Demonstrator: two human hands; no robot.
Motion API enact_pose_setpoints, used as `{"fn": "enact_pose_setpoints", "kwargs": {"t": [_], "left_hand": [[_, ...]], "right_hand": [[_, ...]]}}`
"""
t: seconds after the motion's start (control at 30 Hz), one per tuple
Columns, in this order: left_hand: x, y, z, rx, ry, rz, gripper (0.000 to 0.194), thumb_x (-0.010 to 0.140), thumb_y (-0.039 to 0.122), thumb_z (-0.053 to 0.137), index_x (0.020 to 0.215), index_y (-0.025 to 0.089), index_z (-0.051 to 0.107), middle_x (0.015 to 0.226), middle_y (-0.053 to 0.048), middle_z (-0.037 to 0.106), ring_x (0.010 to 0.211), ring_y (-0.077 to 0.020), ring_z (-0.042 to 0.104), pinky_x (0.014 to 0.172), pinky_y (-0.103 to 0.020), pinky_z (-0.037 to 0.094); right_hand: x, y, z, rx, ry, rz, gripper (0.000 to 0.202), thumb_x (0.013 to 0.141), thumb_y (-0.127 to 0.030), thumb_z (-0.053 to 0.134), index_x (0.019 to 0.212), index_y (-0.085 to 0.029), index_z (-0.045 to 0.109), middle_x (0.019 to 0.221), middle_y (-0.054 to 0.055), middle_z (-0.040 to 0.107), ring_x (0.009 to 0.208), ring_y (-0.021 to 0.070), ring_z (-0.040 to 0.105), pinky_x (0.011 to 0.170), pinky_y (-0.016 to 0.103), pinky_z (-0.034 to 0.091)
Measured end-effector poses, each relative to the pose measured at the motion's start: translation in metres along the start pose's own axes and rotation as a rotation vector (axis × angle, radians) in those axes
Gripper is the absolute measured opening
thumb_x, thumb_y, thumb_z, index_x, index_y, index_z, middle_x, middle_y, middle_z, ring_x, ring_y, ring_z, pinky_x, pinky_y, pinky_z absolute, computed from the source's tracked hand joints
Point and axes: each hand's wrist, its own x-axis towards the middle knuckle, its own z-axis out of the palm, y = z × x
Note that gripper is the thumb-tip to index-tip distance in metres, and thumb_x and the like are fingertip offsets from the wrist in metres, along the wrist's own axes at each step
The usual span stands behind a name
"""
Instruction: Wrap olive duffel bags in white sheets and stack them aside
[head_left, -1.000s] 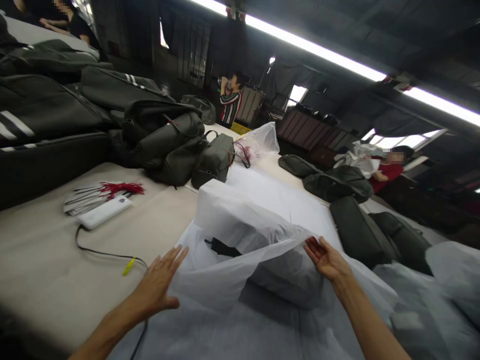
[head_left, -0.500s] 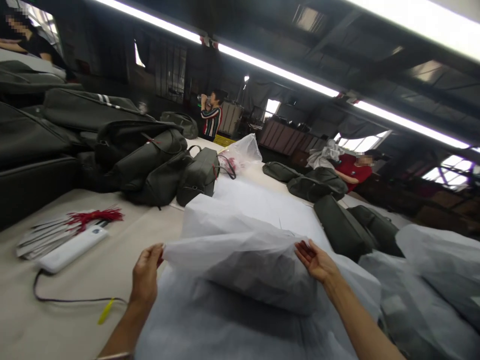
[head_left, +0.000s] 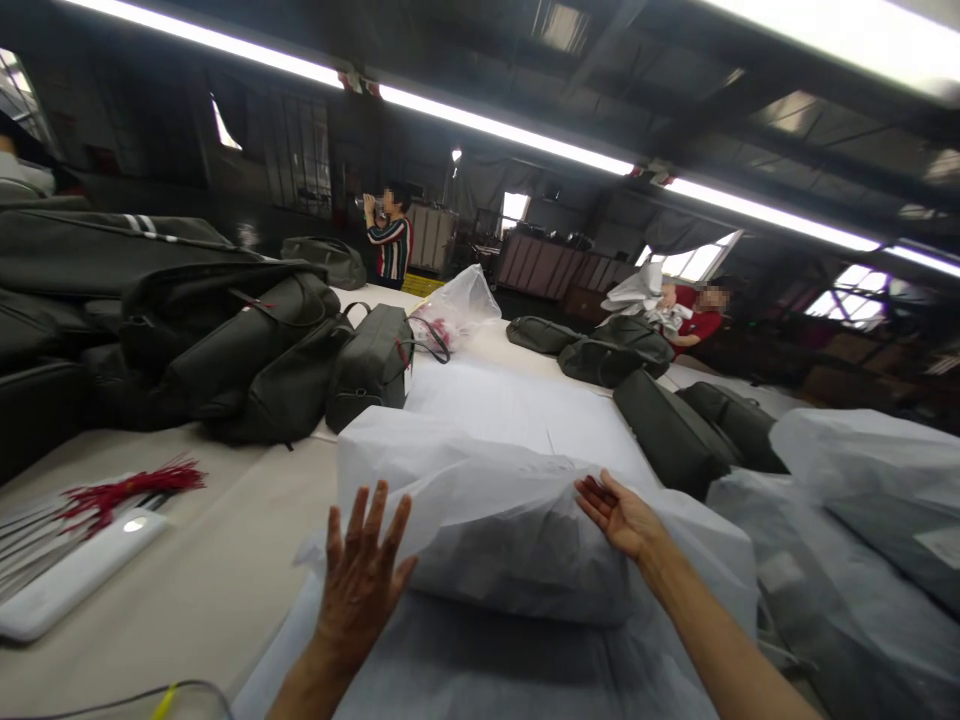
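Observation:
A dark bag lies in front of me, covered by a thin, whitish, see-through wrapping. My left hand is spread over the left side of the wrapping, fingers apart and holding nothing. At the right end of the wrapped bag, my right hand rests against the wrapping, palm turned inward and fingers stretched and slightly bent. It does not grip the wrapping visibly. Beneath the bag lie white sheets that reach away across the table.
Dark green bags are heaped on the left, near tags with red cords and a white elongated device. More bags and wrapped ones line the right. A clear plastic bag lies farther back. Two people stand beyond.
My left hand has let go of the wrapping's left edge and moved right, opening flat over it. My right hand stays at the right end. The view has turned slightly.

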Motion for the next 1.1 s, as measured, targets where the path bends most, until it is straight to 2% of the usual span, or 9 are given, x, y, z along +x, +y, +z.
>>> {"fn": "enact_pose_setpoints", "kwargs": {"t": [0.13,0.23,0.33,0.47,0.57,0.67,0.83,0.93,1.1], "left_hand": [[0.011,-0.037,0.008,-0.086,-0.036,-0.033,0.038,0.083,0.017,0.048,0.119,0.024,0.061,0.114,-0.008,0.069,0.119,-0.0295,0.058,0.116,-0.054,0.028],[0.037,-0.057,-0.006,-0.219,-0.071,-0.271,0.022,0.087,0.033,0.048,0.091,0.023,0.067,0.087,-0.005,0.073,0.086,-0.024,0.068,0.089,-0.037,0.05],[0.078,-0.071,-0.011,-0.237,-0.119,-0.614,0.03,0.089,0.049,0.048,0.09,0.024,0.065,0.076,-0.002,0.07,0.073,-0.022,0.066,0.067,-0.03,0.049],[0.125,-0.089,0.005,-0.002,-0.194,-0.691,0.028,0.09,0.04,0.048,0.1,0.021,0.066,0.093,-0.009,0.071,0.083,-0.027,0.066,0.076,-0.037,0.048],[0.131,-0.077,0.008,0.071,0.035,-0.537,0.034,0.093,0.032,0.044,0.115,0.014,0.061,0.116,-0.018,0.065,0.106,-0.0324,0.06,0.095,-0.048,0.043],[0.103,-0.02,0.0,-0.153,0.225,-0.127,0.028,0.095,0.031,0.046,0.115,0.018,0.06,0.112,-0.013,0.067,0.111,-0.0267,0.059,0.1,-0.043,0.043],[0.029,0.092,0.032,-0.369,-0.357,0.603,0.062,0.089,0.052,0.057,0.144,0.03,0.038,0.144,-0.006,0.051,0.137,-0.0275,0.042,0.115,-0.052,0.033],[0.02,0.099,0.071,-0.187,-0.437,0.611,0.088,0.078,0.055,0.071,0.15,0.03,0.028,0.153,-0.008,0.039,0.14,-0.0316,0.037,0.116,-0.058,0.028],[0.065,0.07,0.097,-0.119,-0.407,0.595,0.076,0.086,0.053,0.062,0.15,0.031,0.027,0.156,-0.009,0.033,0.143,-0.0306,0.031,0.118,-0.056,0.026]], "right_hand": [[0.002,0.001,-0.001,0.001,0.004,0.017,0.007,0.091,-0.018,0.061,0.085,-0.015,0.061,0.076,0.004,0.072,0.071,0.0185,0.073,0.072,0.033,0.063],[0.003,0.001,-0.002,0.0,0.003,0.01,0.008,0.092,-0.017,0.06,0.084,-0.015,0.06,0.075,0.005,0.072,0.071,0.0196,0.073,0.067,0.033,0.063],[0.004,0.002,-0.002,-0.014,-0.01,0.001,0.007,0.092,-0.017,0.059,0.085,-0.015,0.059,0.078,0.007,0.073,0.073,0.0201,0.073,0.065,0.032,0.063],[0.003,0.002,-0.001,-0.018,0.003,-0.012,0.006,0.092,-0.017,0.059,0.087,-0.015,0.058,0.079,0.008,0.073,0.072,0.0193,0.073,0.067,0.032,0.063],[0.004,0.002,0.0,-0.013,0.013,-0.001,0.006,0.091,-0.018,0.061,0.087,-0.015,0.058,0.079,0.008,0.073,0.071,0.0201,0.073,0.069,0.033,0.063],[0.005,0.002,0.002,-0.012,0.005,0.006,0.007,0.091,-0.019,0.061,0.087,-0.014,0.059,0.079,0.009,0.073,0.07,0.0198,0.073,0.068,0.032,0.063],[0.003,0.001,0.004,-0.013,0.004,0.005,0.008,0.093,-0.018,0.059,0.087,-0.014,0.058,0.077,0.008,0.073,0.07,0.0191,0.073,0.061,0.028,0.062],[0.001,0.001,0.005,-0.008,-0.006,0.009,0.008,0.093,-0.02,0.059,0.089,-0.014,0.058,0.077,0.008,0.073,0.07,0.0183,0.073,0.062,0.028,0.061],[-0.002,0.001,0.007,0.007,-0.019,0.0,0.008,0.095,-0.021,0.057,0.089,-0.015,0.056,0.075,0.006,0.072,0.07,0.017,0.072,0.063,0.027,0.06]]}}
